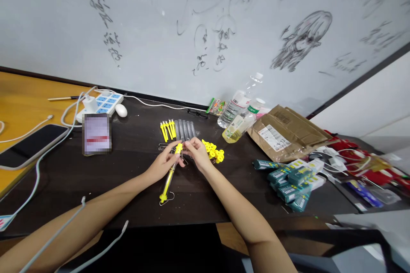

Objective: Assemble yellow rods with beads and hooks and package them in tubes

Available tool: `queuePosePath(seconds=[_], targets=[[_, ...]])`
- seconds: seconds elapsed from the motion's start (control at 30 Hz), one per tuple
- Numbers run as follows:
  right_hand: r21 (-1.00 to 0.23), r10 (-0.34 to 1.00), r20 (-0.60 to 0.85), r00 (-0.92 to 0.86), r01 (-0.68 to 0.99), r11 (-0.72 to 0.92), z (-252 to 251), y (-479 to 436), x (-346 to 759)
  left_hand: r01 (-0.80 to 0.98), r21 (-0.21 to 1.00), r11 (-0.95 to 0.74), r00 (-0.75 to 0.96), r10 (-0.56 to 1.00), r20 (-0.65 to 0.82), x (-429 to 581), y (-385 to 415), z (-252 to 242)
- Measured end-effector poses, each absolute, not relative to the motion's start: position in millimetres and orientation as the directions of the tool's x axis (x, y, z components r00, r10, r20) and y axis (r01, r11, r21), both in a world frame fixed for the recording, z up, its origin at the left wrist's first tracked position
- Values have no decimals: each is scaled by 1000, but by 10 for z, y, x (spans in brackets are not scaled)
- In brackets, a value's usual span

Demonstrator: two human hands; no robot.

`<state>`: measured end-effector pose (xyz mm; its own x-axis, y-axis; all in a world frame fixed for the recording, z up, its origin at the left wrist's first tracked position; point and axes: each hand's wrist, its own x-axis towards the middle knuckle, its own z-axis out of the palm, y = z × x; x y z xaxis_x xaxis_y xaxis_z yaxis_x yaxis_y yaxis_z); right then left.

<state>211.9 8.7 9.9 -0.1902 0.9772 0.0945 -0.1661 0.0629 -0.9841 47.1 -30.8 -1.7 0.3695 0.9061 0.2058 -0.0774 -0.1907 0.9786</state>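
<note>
My left hand [165, 163] and my right hand [197, 153] meet at the top end of a clear tube with yellow ends [169, 178], which lies slanted on the dark table [134, 187]. My left fingers hold the tube near its yellow top cap; my right fingertips pinch at the same end. Just behind the hands lies a row of yellow-tipped and clear tubes [178, 129]. A heap of loose yellow caps [214, 151] sits right of my right hand. Thin wire clips [169, 198] lie by the tube's lower end.
A phone [30, 144] and a power strip [101, 104] with cables lie at the left. Plastic bottles [237, 115], a brown parcel [285, 134], teal boxes [290, 181] and red packets [368, 166] crowd the right. A whiteboard [205, 25] stands behind.
</note>
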Motion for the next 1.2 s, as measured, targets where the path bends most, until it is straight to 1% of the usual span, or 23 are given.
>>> queuePosePath(seconds=[0.1, 0.13, 0.2, 0.3, 0.37, 0.47, 0.57, 0.63, 0.77, 0.87, 0.97, 1.03, 1.13, 1.2], targets=[[-988, 972, 130, -196, -105, 111, 59, 100, 2116, -95, 980, -172, 366, 910, 196, 458, -304, -10], [-988, 968, 152, -197, -61, 143, 47, 107, 2119, -100, 982, -163, 364, 912, 189, 452, -303, -5], [-967, 957, 223, -186, 79, 241, 29, 117, 2131, -109, 981, -159, 352, 917, 187, 439, -302, 7], [-871, 925, 343, -163, 314, 378, 19, 121, 2154, -97, 977, -189, 311, 927, 210, 422, -298, 20], [-812, 903, 402, -150, 397, 428, 18, 118, 2171, -61, 974, -219, 275, 934, 227, 406, -295, 28], [-795, 891, 434, -131, 411, 447, 11, 113, 2192, 47, 969, -242, 189, 955, 230, 370, -289, 46], [-846, 917, 377, -128, 356, 398, -3, 116, 2203, 160, 961, -225, 87, 973, 213, 331, -282, 67], [-877, 932, 335, -140, 316, 363, -2, 116, 2203, 202, 954, -221, 49, 975, 216, 314, -280, 83], [-888, 921, 328, -209, 266, 376, 47, 80, 2182, 225, 938, -263, 65, 965, 255, 312, -308, 128], [-860, 898, 341, -277, 295, 417, 95, 15, 2153, 215, 927, -307, 152, 948, 278, 329, -357, 162], [-791, 860, 356, -366, 372, 486, 130, -57, 2124, 183, 929, -322, 272, 924, 267, 350, -404, 169], [-713, 818, 403, -410, 420, 562, 149, -92, 2115, 142, 940, -309, 317, 914, 252, 364, -420, 156], [-567, 757, 477, -447, 501, 654, 171, -121, 2121, 82, 959, -273, 320, 918, 234, 379, -421, 134], [-472, 731, 487, -478, 559, 681, 177, -130, 2132, 71, 966, -250, 300, 928, 219, 382, -416, 131]])
